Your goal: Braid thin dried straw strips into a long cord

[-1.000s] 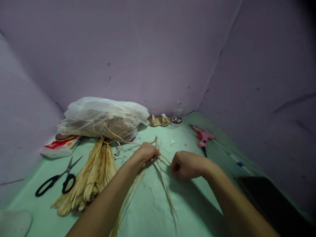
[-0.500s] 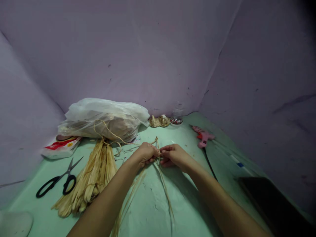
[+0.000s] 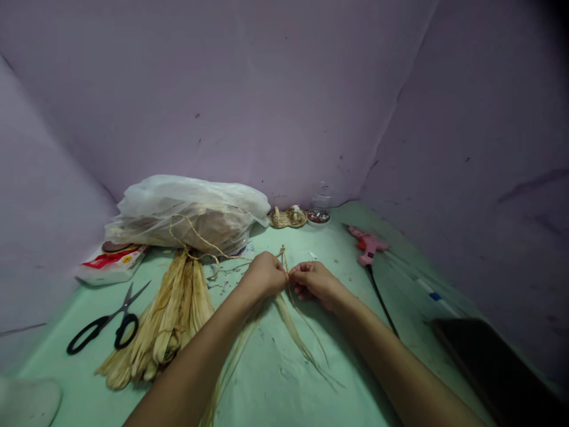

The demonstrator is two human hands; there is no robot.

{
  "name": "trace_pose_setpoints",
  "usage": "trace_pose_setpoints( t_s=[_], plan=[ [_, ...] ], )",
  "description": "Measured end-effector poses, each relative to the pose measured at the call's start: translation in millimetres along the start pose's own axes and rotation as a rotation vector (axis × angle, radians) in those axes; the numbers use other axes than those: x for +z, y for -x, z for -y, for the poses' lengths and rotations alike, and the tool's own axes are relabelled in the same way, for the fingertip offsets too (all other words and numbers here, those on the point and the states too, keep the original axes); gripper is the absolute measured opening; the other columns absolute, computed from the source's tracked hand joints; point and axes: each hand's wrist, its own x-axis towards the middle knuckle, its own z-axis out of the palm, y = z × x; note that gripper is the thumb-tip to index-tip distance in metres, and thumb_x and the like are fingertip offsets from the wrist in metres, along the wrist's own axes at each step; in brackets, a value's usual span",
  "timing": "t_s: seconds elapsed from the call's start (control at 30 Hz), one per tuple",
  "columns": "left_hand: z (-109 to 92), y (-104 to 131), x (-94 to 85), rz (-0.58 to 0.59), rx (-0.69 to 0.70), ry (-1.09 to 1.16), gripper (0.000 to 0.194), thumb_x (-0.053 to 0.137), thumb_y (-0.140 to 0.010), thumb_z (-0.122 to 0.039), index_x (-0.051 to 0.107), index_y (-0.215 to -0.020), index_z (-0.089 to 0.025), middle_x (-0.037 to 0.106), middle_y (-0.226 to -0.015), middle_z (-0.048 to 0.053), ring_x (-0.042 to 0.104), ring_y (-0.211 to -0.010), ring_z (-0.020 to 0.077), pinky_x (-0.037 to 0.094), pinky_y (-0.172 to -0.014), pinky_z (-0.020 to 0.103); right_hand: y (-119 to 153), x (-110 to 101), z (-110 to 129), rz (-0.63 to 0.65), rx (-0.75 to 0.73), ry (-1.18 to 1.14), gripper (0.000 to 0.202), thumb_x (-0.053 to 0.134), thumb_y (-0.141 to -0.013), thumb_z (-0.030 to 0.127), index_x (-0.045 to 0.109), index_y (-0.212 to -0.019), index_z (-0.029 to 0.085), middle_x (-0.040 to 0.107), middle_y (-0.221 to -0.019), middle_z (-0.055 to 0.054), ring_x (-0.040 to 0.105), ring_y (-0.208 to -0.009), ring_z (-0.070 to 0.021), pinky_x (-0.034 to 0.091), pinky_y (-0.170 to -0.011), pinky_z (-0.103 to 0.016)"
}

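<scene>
Both hands meet over the middle of the green table. My left hand is closed, its fingers pinching pale dried plant fibre strands at a braided or twisted part. My right hand sits close beside it, fingertips pinched on the same strands. A small looped end of the braid sticks up just beyond the hands. Loose strands hang toward me, some under my left forearm. A thin twisted cord runs leftward from near my left hand. The exact grip of the fingertips is partly hidden.
Left lie black-handled scissors, a bundle of dried fibre strips, and a red-white packet. Behind are a plastic bag, small woven slippers and a bead dish. Right are a pink glue gun and a dark flat object.
The loose strands below my hands have spread out and swung to the right. My right hand's fingers have curled in more, and both hands stay at nearly the same spot.
</scene>
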Motion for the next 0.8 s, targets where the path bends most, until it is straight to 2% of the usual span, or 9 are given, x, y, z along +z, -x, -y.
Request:
trace_pose_setpoints(
  t_s=[0.1, 0.17, 0.3, 0.4, 0.5, 0.57, 0.67, 0.73, 0.8],
  plan=[
    [-5.8, 7.6, -5.0, -0.071, -0.001, -0.160, 0.004, 0.055, -0.051, -0.014, 0.059, -0.051, -0.015, 0.049, -0.042, 0.001, 0.045, -0.048, 0.0122, 0.028, -0.046, 0.020, 1.7, 0.5, 0.4, 0.009, 0.004, -0.018, 0.008, 0.048, -0.060, 0.011, 0.048, -0.054, 0.015, 0.048, -0.038, 0.005, 0.040, -0.032, -0.0042, 0.035, -0.033, -0.014],
    [-10.0, 14.0, -4.3, -0.079, 0.003, -0.242, 0.003, 0.057, -0.051, -0.018, 0.059, -0.051, -0.016, 0.050, -0.045, 0.003, 0.046, -0.050, 0.0136, 0.027, -0.046, 0.021, 2.8, 0.8, 0.6, 0.013, 0.003, -0.030, 0.007, 0.047, -0.060, 0.012, 0.049, -0.055, 0.015, 0.048, -0.039, 0.005, 0.040, -0.032, -0.0044, 0.035, -0.032, -0.014],
    [-17.0, 28.7, 9.8, -0.085, 0.042, -0.289, 0.010, 0.061, -0.050, -0.027, 0.057, -0.050, -0.018, 0.049, -0.047, 0.004, 0.048, -0.053, 0.0169, 0.027, -0.048, 0.023, 3.3, 0.9, -0.9, 0.022, 0.008, -0.050, 0.007, 0.044, -0.059, 0.012, 0.048, -0.056, 0.016, 0.044, -0.035, 0.007, 0.038, -0.028, -0.0048, 0.030, -0.029, -0.014],
    [-22.3, 40.3, 17.9, -0.110, 0.103, -0.254, 0.007, 0.061, -0.050, -0.020, 0.055, -0.046, -0.018, 0.042, -0.042, 0.002, 0.048, -0.055, 0.0171, 0.026, -0.050, 0.023, 2.1, 0.1, -3.1, 0.028, 0.002, -0.066, 0.005, 0.043, -0.058, 0.013, 0.047, -0.057, 0.016, 0.041, -0.032, 0.008, 0.034, -0.027, -0.0048, 0.024, -0.028, -0.015],
    [-26.2, 43.9, 8.7, -0.002, 0.145, -0.219, 0.010, 0.059, -0.050, -0.015, 0.053, -0.043, -0.017, 0.038, -0.037, 0.000, 0.045, -0.049, 0.0135, 0.025, -0.048, 0.022, 1.2, -1.8, -4.4, 0.038, -0.025, -0.078, 0.004, 0.044, -0.058, 0.013, 0.047, -0.058, 0.016, 0.039, -0.033, 0.009, 0.030, -0.027, -0.0037, 0.019, -0.028, -0.015],
    [-25.5, 38.0, -4.6, 0.017, 0.110, -0.193, 0.011, 0.058, -0.055, -0.019, 0.054, -0.045, -0.015, 0.039, -0.036, -0.001, 0.042, -0.043, 0.0110, 0.026, -0.045, 0.021, 1.3, -3.3, -4.5, 0.056, -0.036, -0.081, 0.004, 0.045, -0.059, 0.014, 0.047, -0.056, 0.016, 0.041, -0.036, 0.008, 0.028, -0.028, -0.0028, 0.016, -0.029, -0.015],
    [-19.4, 21.2, -19.5, -0.070, -0.042, 0.033, 0.011, 0.052, -0.064, -0.020, 0.059, -0.066, -0.012, 0.043, -0.037, -0.002, 0.041, -0.036, 0.0095, 0.028, -0.041, 0.020, 1.6, -5.3, -4.8, 0.092, -0.032, -0.074, 0.009, 0.047, -0.062, 0.017, 0.045, -0.053, 0.015, 0.040, -0.037, 0.008, 0.026, -0.028, -0.0021, 0.014, -0.029, -0.016],
    [-14.5, 11.0, -19.4, -0.017, -0.161, 0.305, 0.022, 0.051, -0.064, -0.013, 0.056, -0.085, -0.010, 0.046, -0.039, -0.003, 0.042, -0.032, 0.0090, 0.029, -0.038, 0.019, 1.1, -6.3, -5.8, 0.110, -0.031, -0.071, 0.010, 0.047, -0.063, 0.018, 0.045, -0.053, 0.015, 0.040, -0.038, 0.008, 0.025, -0.029, -0.0021, 0.014, -0.029, -0.016],
    [-11.1, 5.3, -12.6, 0.075, -0.223, 0.505, 0.029, 0.048, -0.064, -0.007, 0.050, -0.093, -0.009, 0.048, -0.044, -0.004, 0.044, -0.033, 0.0084, 0.031, -0.036, 0.018, 0.0, -7.2, -7.3, 0.121, -0.035, -0.072, 0.008, 0.047, -0.063, 0.019, 0.046, -0.055, 0.015, 0.043, -0.041, 0.007, 0.026, -0.030, -0.0023, 0.014, -0.030, -0.016]
  ],
)
